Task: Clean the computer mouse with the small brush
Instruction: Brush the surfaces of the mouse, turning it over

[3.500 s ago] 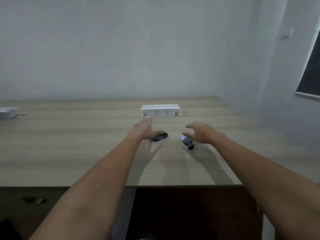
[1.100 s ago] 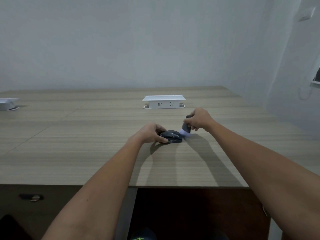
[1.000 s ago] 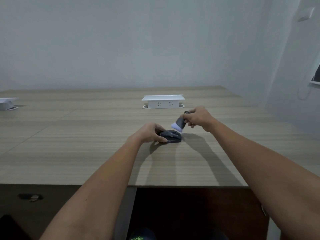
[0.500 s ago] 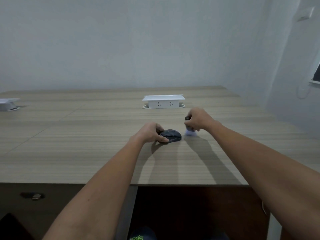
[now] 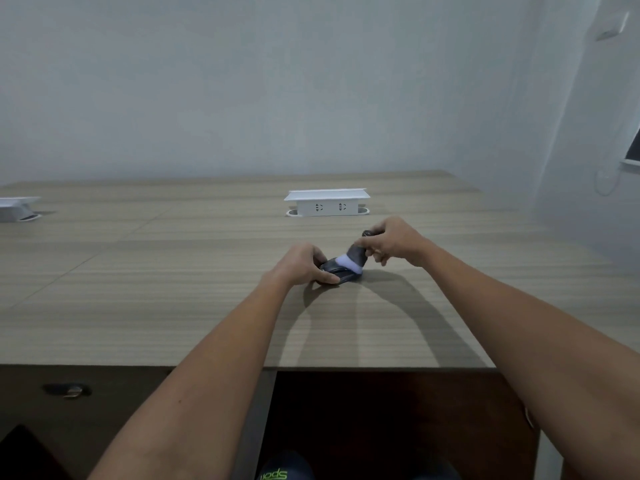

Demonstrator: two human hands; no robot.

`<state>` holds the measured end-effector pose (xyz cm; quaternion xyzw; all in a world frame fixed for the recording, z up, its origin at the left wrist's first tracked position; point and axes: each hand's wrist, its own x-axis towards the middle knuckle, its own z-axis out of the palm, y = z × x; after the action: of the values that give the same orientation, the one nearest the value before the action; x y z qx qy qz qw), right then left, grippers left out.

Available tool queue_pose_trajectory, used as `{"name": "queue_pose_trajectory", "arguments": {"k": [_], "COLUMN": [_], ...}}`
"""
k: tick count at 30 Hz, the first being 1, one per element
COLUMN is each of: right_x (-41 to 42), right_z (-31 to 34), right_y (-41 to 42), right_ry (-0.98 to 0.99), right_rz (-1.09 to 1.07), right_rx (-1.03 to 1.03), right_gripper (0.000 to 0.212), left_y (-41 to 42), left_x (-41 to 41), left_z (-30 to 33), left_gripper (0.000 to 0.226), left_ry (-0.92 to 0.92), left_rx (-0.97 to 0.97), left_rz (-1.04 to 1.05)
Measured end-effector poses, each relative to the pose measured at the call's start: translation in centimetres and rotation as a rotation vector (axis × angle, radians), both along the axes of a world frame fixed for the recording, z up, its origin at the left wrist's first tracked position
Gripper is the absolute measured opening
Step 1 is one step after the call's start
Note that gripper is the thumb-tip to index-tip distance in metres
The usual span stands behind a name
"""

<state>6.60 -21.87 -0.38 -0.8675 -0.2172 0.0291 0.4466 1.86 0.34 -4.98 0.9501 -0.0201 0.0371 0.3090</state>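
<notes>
Nearest the person, two bare forearms are reaching out over the front edge of the wooden table (image 5: 173, 306), with a dark drawer front and its metal handle (image 5: 71, 390) showing under the left part of the top, and the toe of a dark shoe with green lettering (image 5: 277, 474) peeking out below. Farther out, near the middle of the table, the left hand (image 5: 299, 266) is curling around the rear of the dark computer mouse (image 5: 337, 273), thumb pressing along its near side and fingers wrapping over the far side, pinning it flat against the wood. Just to the right, the right hand (image 5: 389, 240) is pinching the dark handle of the small brush (image 5: 356, 256) between thumb and bent fingers, gripping it firmly. The brush is leaning down to the left, and its white bristles are resting on the top front of the mouse. Beyond the hands, a white pop-up socket box (image 5: 327, 202) is standing on the tabletop well apart from them, and a second white box (image 5: 17, 207) is sitting at the far left edge. A plain pale wall is rising behind the table.
</notes>
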Motion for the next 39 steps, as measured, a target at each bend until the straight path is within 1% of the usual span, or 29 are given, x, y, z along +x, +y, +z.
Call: {"name": "queue_pose_trajectory", "arguments": {"k": [2,3,4,7,9,11,12,13,15,16,18,20,21,22,24,25,27,29,30,31,33,34,35,37,38,39], "right_x": [0.3,0.5,0.5,0.3,0.3,0.5,0.6,0.6,0.3,0.2,0.2,0.6,0.7,0.6,0.3,0.1,0.1,0.4,0.3,0.2,-0.1,-0.3,-0.4,-0.1,-0.1,-0.2], "right_z": [-0.3,-0.4,-0.5,-0.4,-0.6,-0.5,-0.5,-0.4,-0.1,-0.2,-0.5,-1.0,-1.2,-1.3,-1.5,-1.5,-1.6,-1.5,-1.4,-1.3,-1.0,-0.9,-0.8,-0.8,-0.7,-0.7], "right_y": [-0.1,-0.2,-0.3,-0.4,-0.5,-0.6,-0.6,-0.6,-0.7,-0.8,-1.0,-1.3,-1.3,-1.3,-1.2,-1.2,-1.1,-1.0,-0.9,-0.8,-0.7,-0.6,-0.6,-0.8,-0.8,-0.8], "right_ry": [-0.069,-0.095,-0.097,-0.014,0.004,-0.065,-0.086,-0.078,-0.008,0.027,0.012,-0.09,-0.13,-0.138,-0.069,-0.029,-0.022,-0.12,-0.158,-0.165,-0.109,-0.08,-0.076,-0.126,-0.161,-0.173], "right_rz": [-0.063,-0.1,-0.108,-0.017,0.006,-0.05,-0.08,-0.082,-0.015,0.03,0.036,-0.06,-0.103,-0.113,-0.053,-0.012,0.001,-0.072,-0.101,-0.091,-0.006,0.03,0.035,-0.024,-0.065,-0.074], "right_rx": [-0.137,-0.147,-0.107,0.083,0.021,-0.081,-0.069,-0.006,0.137,0.152,0.024,-0.107,-0.101,-0.046,0.127,0.162,0.08,-0.056,-0.072,-0.037,0.066,0.063,0.01,-0.118,-0.136,-0.107], "right_gripper": [0.013,0.013,0.013,0.016,0.016,0.016,0.015,0.013,0.015,0.017,0.018,0.016,0.016,0.016,0.018,0.018,0.019,0.017,0.016,0.017,0.022,0.023,0.021,0.016,0.014,0.014], "left_y": [-0.1,-0.1,-0.1,-0.1,-0.1,-0.1,-0.1,-0.1,0.0,0.1,0.1,0.0,-0.1,-0.1,-0.1,-0.1,-0.1,-0.1,-0.1,0.0,0.0,0.0,0.0,-0.2,-0.2,-0.3], "left_x": [-0.1,-0.1,-0.1,-0.1,-0.1,-0.1,-0.2,-0.1,0.0,-0.1,-0.1,-0.2,-0.3,-0.4,-0.5,-0.5,-0.6,-0.5,-0.4,-0.3,-0.1,0.0,0.0,0.1,0.1,0.1], "left_z": [0.0,0.0,0.0,-0.1,0.0,0.0,0.0,-0.1,-0.4,-0.5,-0.6,-0.7,-0.7,-0.7,-0.6,-0.6,-0.6,-0.6,-0.6,-0.6,-0.7,-0.8,-0.8,-0.9,-0.9,-0.9], "left_gripper": [0.037,0.037,0.037,0.037,0.038,0.037,0.036,0.035,0.033,0.033,0.034,0.035,0.035,0.034,0.031,0.031,0.032,0.033,0.033,0.033,0.032,0.032,0.031,0.032,0.033,0.034], "left_ry": [0.0,0.0,0.0,-0.007,-0.005,0.009,0.013,0.012,-0.001,-0.006,-0.014,-0.019,-0.02,-0.019,-0.018,-0.021,-0.026,-0.025,-0.024,-0.022,-0.019,-0.022,-0.024,-0.024,-0.024,-0.024], "left_rx": [-0.008,-0.01,-0.011,-0.013,-0.006,-0.006,-0.009,-0.015,-0.046,-0.06,-0.071,-0.085,-0.092,-0.098,-0.101,-0.101,-0.106,-0.101,-0.092,-0.081,-0.068,-0.066,-0.068,-0.08,-0.082,-0.08], "left_rz": [0.001,0.003,0.003,0.009,0.006,-0.004,-0.01,-0.013,-0.007,-0.004,-0.008,-0.019,-0.024,-0.027,-0.039,-0.042,-0.039,-0.032,-0.029,-0.028,-0.023,-0.021,-0.018,-0.005,0.002,0.009]}}
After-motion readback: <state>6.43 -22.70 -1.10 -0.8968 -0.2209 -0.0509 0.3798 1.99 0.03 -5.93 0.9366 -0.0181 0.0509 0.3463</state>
